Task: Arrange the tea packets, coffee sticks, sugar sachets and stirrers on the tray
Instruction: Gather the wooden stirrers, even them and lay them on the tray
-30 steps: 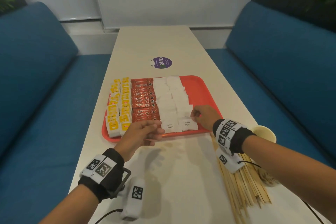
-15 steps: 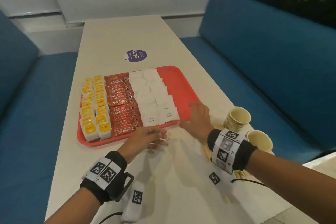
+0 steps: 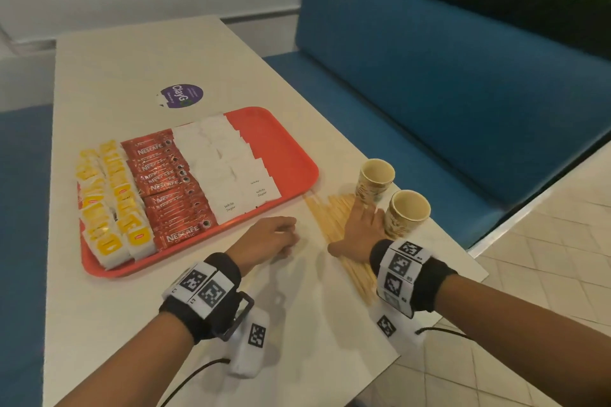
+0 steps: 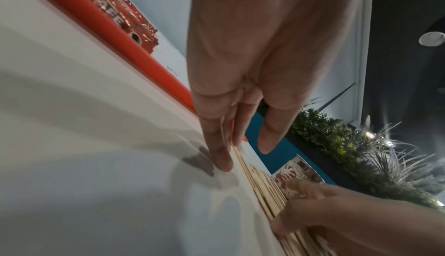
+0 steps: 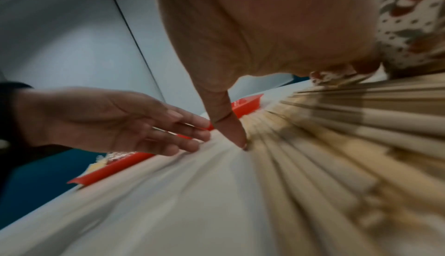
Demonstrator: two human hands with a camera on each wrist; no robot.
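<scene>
The right hand lies flat with fingers spread on the pile of wooden stirrers, which rests on the table just right of the red tray. The left hand hovers beside them, fingers straight and loose, holding nothing. On the tray, yellow tea packets, Nescafe coffee sticks and white sugar sachets lie in rows. Two paper cups stand just beyond the right hand.
</scene>
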